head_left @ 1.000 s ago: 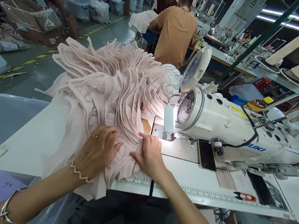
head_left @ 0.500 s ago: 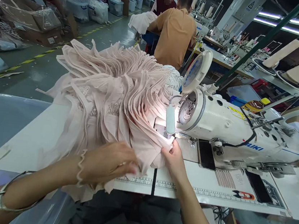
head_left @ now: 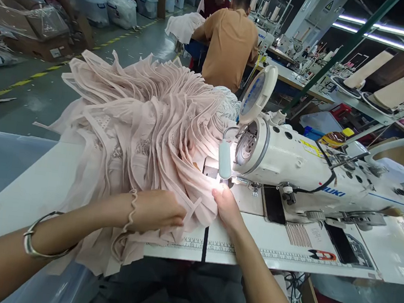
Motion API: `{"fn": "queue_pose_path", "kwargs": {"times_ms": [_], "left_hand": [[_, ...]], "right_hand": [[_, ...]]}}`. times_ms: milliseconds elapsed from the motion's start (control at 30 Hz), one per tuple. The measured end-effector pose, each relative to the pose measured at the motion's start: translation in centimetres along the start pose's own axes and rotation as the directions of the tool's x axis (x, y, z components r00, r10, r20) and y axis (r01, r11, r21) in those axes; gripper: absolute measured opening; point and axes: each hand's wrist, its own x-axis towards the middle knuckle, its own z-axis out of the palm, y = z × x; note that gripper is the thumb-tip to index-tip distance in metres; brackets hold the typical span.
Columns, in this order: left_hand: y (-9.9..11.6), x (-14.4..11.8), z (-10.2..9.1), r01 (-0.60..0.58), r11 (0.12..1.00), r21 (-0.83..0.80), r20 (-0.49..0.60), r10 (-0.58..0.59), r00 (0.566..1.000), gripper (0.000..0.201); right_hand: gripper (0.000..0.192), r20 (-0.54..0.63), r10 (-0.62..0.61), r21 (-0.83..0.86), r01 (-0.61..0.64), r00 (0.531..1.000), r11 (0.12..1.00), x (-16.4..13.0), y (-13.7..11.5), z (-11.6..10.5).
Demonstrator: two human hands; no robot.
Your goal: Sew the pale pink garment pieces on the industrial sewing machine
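Observation:
A large heap of pale pink garments with lace panels lies in layers over the left of the sewing table. My left hand is closed at the heap's near side, with a narrow strip of the pink fabric rising from its fingers. Beside the needle area, my right hand pinches the fabric's edge under the bright lamp. The white sewing machine stands just beyond and to the right of that hand. A small pale green guard hangs in front of its head.
Along the table's front edge runs a printed ruler. Orange-handled thread snips lie to the right. A clear plastic bin sits at the left, and a co-worker in a tan shirt sits ahead.
My left hand has closed on a strip of the pink fabric. My right hand still grips the edge near the needle area. The whole view has shifted slightly.

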Motion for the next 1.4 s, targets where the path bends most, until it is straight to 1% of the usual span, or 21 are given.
{"fn": "queue_pose_path", "kwargs": {"times_ms": [67, 100, 133, 167, 233, 267, 333, 400, 433, 500, 567, 633, 767, 867, 1000, 1067, 1133, 1200, 1267, 1333, 1400], "left_hand": [[0.0, 1.4, 0.0, 0.029, 0.995, 0.091, -0.117, -0.018, 0.993, 0.014], [-0.1, 2.2, 0.2, 0.039, 0.984, 0.173, -0.184, -0.006, 0.983, 0.011], [-0.2, 2.9, 0.5, 0.034, 0.968, 0.25, -0.219, 0.022, 0.975, 0.013], [-0.4, 3.6, 0.8, 0.018, 0.949, 0.315, -0.222, 0.056, 0.973, 0.018], [-1.0, 4.7, 1.7, -0.038, 0.921, 0.388, -0.147, 0.102, 0.984, 0.029], [-1.4, 5.2, 2.2, -0.038, 0.908, 0.416, -0.119, 0.095, 0.988, 0.031], [-1.8, 6.0, 2.9, 0.02, 0.882, 0.47, -0.111, 0.036, 0.993, 0.032], [-1.8, 6.6, 3.2, 0.108, 0.856, 0.506, -0.142, -0.04, 0.989, 0.03], [-1.7, 7.0, 3.2, 0.13, 0.845, 0.519, -0.146, -0.062, 0.987, 0.027], [-1.3, 7.6, 2.8, 0.092, 0.84, 0.535, -0.116, -0.035, 0.993, 0.018], [-1.1, 8.2, 2.2, 0.004, 0.848, 0.53, -0.074, 0.042, 0.996, 0.016], [-1.4, 8.6, 1.9, -0.043, 0.869, 0.493, -0.081, 0.096, 0.992, 0.019], [-3.3, 8.8, 2.1, -0.026, 0.952, 0.304, -0.211, 0.093, 0.973, 0.015], [-4.4, 8.6, 2.7, -0.079, 0.984, 0.162, -0.261, 0.12, 0.958, 0.016], [-4.3, 8.5, 3.1, -0.103, 0.983, 0.153, -0.259, 0.141, 0.955, 0.017], [-4.0, 8.6, 3.2, -0.086, 0.983, 0.163, -0.261, 0.127, 0.957, 0.013], [-3.8, 8.6, 3.2, -0.038, 0.989, 0.142, -0.297, 0.079, 0.952, 0.011], [-3.8, 8.7, 3.2, 0.018, 0.996, 0.088, -0.362, 0.015, 0.932, 0.012], [-4.0, 8.7, 3.1, 0.032, 0.997, 0.065, -0.42, -0.001, 0.907, 0.011], [-4.2, 8.5, 3.0, -0.025, 0.992, 0.122, -0.43, 0.076, 0.9, 0.014], [-4.5, 8.2, 2.9, -0.137, 0.971, 0.195, -0.366, 0.202, 0.909, 0.016]], "right_hand": [[0.011, -0.009, 0.005, -0.142, -0.006, 1.0, 0.99, 0.8, 0.0, 0.1], [0.013, -0.029, 0.005, -0.201, -0.011, 1.0, 0.98, 1.1, 0.0, 0.0], [0.017, -0.058, -0.003, -0.251, -0.012, 0.998, 0.968, 1.4, 0.0, 0.0], [0.02, -0.087, -0.02, -0.287, -0.006, 0.996, 0.958, 1.6, 0.0, -0.1], [0.019, -0.13, -0.068, -0.339, 0.02, 0.989, 0.941, 1.6, 0.1, -0.4], [0.016, -0.143, -0.105, -0.372, 0.045, 0.984, 0.927, 1.4, 0.1, -0.6], [0.011, -0.154, -0.203, -0.449, 0.114, 0.967, 0.886, 0.6, 0.3, -1.3], [0.014, -0.153, -0.344, -0.576, 0.199, 0.926, 0.793, -0.6, 0.5, -2.1], [0.016, -0.126, -0.406, -0.632, 0.242, 0.905, 0.736, -1.2, 0.6, -2.4], [0.018, 0.033, -0.493, -0.698, 0.373, 0.87, 0.612, -2.3, 0.8, -3.0], [0.017, 0.202, -0.53, -0.717, 0.493, 0.824, 0.492, -3.0, 1.1, -3.2], [0.019, 0.268, -0.531, -0.744, 0.523, 0.804, 0.416, -3.2, 1.3, -3.2], [0.023, 0.22, -0.512, -0.811, 0.447, 0.83, 0.376, -2.6, 1.5, -3.1], [0.025, 0.245, -0.52, -0.797, 0.476, 0.818, 0.372, -1.6, 1.3, -3.3], [0.027, 0.222, -0.558, -0.749, 0.507, 0.799, 0.427, -0.6, 1.1, -3.5], [0.029, 0.184, -0.567, -0.737, 0.494, 0.803, 0.461, -0.5, 1.2, -3.4], [0.028, 0.147, -0.575, -0.746, 0.471, 0.805, 0.47, -0.7, 1.4, -3.3], [0.026, 0.173, -0.589, -0.761, 0.487, 0.79, 0.428, -1.1, 1.6, -3.2], [0.025, 0.254, -0.593, -0.77, 0.531, 0.764, 0.354, -1.4, 1.6, -3.0], [0.028, 0.319, -0.584, -0.781, 0.556, 0.746, 0.283, -1.6, 1.6, -2.7], [0.031, 0.328, -0.582, -0.815, 0.535, 0.744, 0.224, -1.5, 1.5, -2.4]]}}
